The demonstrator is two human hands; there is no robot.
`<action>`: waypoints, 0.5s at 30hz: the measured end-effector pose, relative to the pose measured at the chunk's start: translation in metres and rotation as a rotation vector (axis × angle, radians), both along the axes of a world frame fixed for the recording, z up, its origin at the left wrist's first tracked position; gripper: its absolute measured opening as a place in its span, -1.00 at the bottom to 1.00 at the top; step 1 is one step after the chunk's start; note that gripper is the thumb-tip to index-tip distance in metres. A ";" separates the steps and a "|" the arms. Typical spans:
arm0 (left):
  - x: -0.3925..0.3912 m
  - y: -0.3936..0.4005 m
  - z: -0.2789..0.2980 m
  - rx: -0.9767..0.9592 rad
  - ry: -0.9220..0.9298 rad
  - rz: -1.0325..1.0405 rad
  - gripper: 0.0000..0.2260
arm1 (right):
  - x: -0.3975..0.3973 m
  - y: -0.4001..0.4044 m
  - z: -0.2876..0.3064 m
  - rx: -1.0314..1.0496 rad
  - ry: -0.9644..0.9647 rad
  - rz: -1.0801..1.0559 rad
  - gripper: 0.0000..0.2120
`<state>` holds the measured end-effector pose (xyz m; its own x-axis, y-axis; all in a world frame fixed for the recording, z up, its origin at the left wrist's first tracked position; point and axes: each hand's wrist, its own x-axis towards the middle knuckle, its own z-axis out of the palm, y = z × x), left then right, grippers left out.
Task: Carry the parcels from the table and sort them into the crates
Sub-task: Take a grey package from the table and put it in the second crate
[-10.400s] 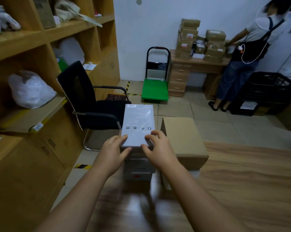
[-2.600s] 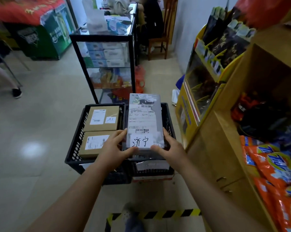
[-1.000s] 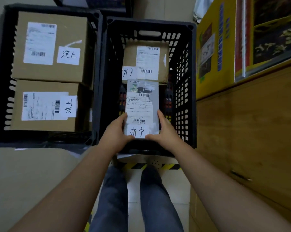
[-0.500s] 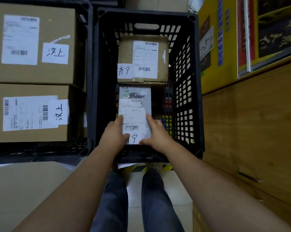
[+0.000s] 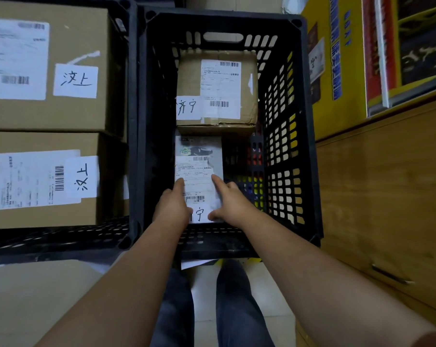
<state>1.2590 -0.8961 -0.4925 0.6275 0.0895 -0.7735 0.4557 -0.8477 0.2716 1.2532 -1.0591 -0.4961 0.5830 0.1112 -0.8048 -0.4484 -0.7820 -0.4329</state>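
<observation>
Parcel (image 5: 199, 171) placement is under way: the grey box is held low inside the right crate (image 5: 287, 136), just in front of a brown box (image 5: 217, 88). It is pinched at its near end by the left hand (image 5: 173, 207) and right hand (image 5: 233, 204). It should be lowered flat, label up, and released only once seated.

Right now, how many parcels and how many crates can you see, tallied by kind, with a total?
Brown cardboard parcels: 3, two in the left crate, far and near, one in the right crate at its far end.
Grey parcel: 1, under both hands, left, right.
Black crates: 2.
Total: 6.
</observation>
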 end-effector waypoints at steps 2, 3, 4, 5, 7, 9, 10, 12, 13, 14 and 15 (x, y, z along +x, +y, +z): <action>0.002 -0.001 -0.006 0.022 0.015 -0.019 -0.27 | 0.002 0.003 -0.005 -0.013 0.019 0.012 0.05; 0.002 -0.001 -0.009 0.033 0.019 -0.033 -0.28 | 0.003 0.005 -0.007 -0.017 0.026 0.018 0.05; 0.003 -0.002 -0.011 0.045 0.020 -0.046 -0.29 | 0.004 0.006 -0.009 -0.022 0.030 0.023 0.06; 0.004 -0.002 -0.013 0.054 0.019 -0.055 -0.30 | 0.005 0.007 -0.011 -0.026 0.032 0.028 0.07; 0.004 -0.003 -0.017 0.065 0.025 -0.058 -0.32 | 0.006 0.008 -0.016 -0.033 0.037 0.032 0.07; 0.005 -0.004 -0.020 0.065 0.041 -0.052 -0.36 | 0.007 0.009 -0.020 -0.042 0.046 0.036 0.07; 0.005 -0.005 -0.022 0.063 0.052 -0.047 -0.37 | 0.007 0.010 -0.022 -0.047 0.050 0.039 0.07; 0.007 -0.006 -0.025 0.064 0.081 -0.036 -0.37 | 0.008 0.012 -0.027 -0.056 0.051 0.044 0.06; 0.008 -0.006 -0.027 0.066 0.094 -0.028 -0.37 | 0.008 0.013 -0.029 -0.060 0.051 0.045 0.06; 0.009 -0.007 -0.028 0.066 0.103 -0.018 -0.37 | 0.008 0.013 -0.032 -0.063 0.049 0.046 0.05; 0.010 -0.006 -0.030 0.063 0.110 -0.008 -0.36 | 0.009 0.014 -0.034 -0.065 0.049 0.044 0.04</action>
